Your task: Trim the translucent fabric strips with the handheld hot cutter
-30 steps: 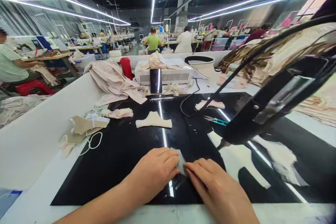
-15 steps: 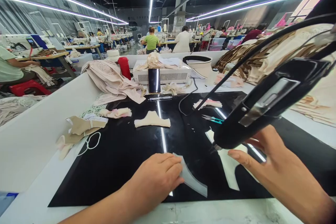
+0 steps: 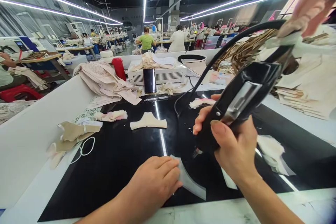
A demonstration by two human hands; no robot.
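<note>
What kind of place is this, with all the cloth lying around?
Most likely a clothing factory. Long rows of work tables with seated people run under strip lights, beige cut fabric pieces lie on the black worktop, and the right hand grips a black corded tool.

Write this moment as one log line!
left hand: flat on grey curved piece | right hand: grips black tool | tip above piece

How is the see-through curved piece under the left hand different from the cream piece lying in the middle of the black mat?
The curved piece is thin, pale and see-through; the cream piece is solid and looks thicker. The curved piece is a narrow arc, pinned flat by the left hand, with the tip of the black tool in the right hand just above it; the cream piece is wider, peaked and untouched. Both lie on the black mat.
</note>
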